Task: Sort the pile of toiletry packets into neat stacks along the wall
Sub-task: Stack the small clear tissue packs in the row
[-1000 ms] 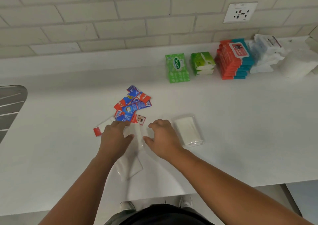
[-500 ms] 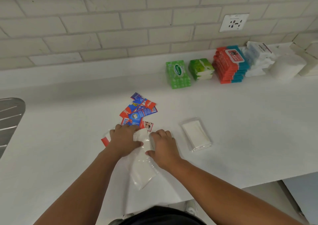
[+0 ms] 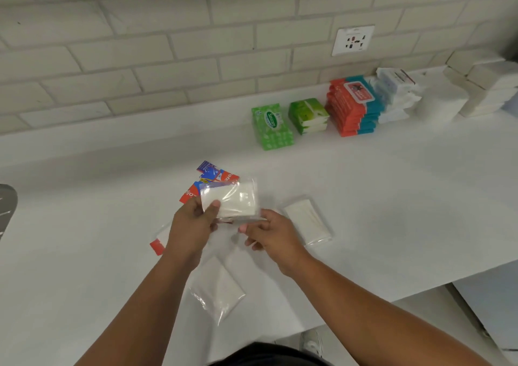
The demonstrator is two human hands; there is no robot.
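One clear white packet is pinched in the left hand, thumb on its face, at 5 o'clock of the sachet pile. The right hand curls loosely at the packet's 5 o'clock; whether it grips anything is unclear.

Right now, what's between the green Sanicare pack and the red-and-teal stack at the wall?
A short stack of lighter green packs; nothing else shows there in the head view.
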